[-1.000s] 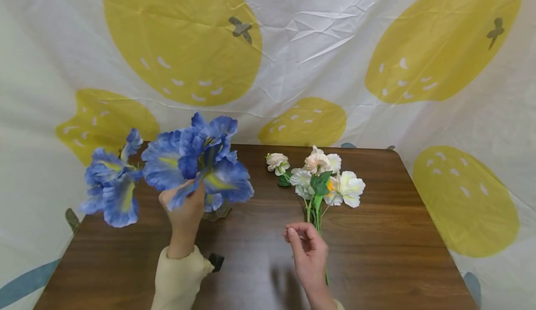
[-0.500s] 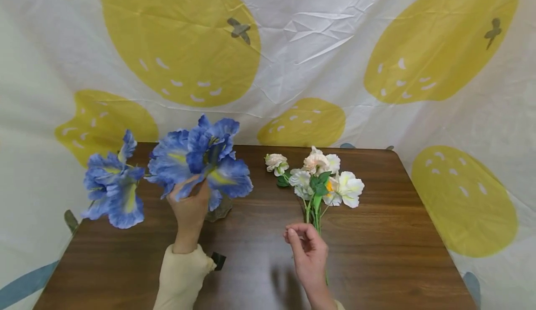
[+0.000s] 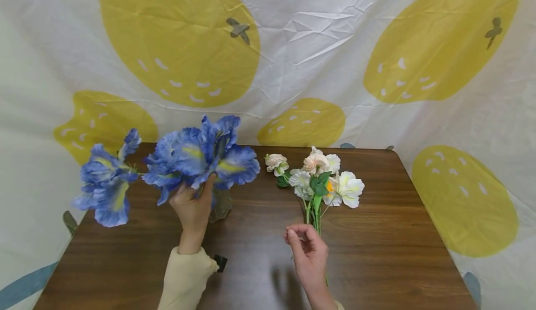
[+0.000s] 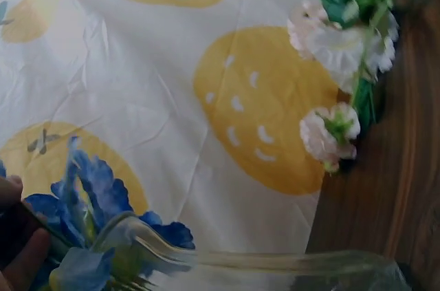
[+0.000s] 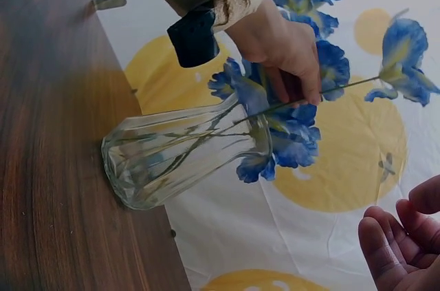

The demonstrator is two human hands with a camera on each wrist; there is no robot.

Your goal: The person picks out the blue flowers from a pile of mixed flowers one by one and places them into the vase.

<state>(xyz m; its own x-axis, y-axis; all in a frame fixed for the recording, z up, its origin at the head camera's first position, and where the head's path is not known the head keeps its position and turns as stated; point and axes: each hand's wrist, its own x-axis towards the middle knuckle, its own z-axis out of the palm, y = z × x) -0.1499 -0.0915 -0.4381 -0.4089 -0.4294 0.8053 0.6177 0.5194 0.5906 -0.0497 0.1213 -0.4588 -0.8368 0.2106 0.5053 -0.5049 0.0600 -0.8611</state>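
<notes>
Blue artificial irises point(image 3: 236, 163) with yellow-streaked petals stand in a clear glass vase point(image 5: 148, 157) at the left of the table. In the right wrist view my left hand point(image 5: 285, 50) pinches the thin green stem of one blue iris point(image 5: 402, 64) just above the vase's mouth. Several stems show through the glass. From the head view, blossoms cover part of my left hand point(image 3: 193, 210) and most of the vase. My right hand point(image 3: 310, 259) holds nothing, its fingers loosely bent, over the lower stems of a bunch of white and pale pink flowers point(image 3: 316, 163).
A dark wooden table point(image 3: 389, 254) carries everything. Behind it hangs a white cloth point(image 3: 293, 68) printed with yellow fruit, close to the table's back edge. A small black piece point(image 3: 220, 263) sits at my left sleeve's cuff.
My left hand has moved slightly to the right at the vase, and the blue blossoms have shifted and turned with it. The right hand and the pale flowers have stayed put.
</notes>
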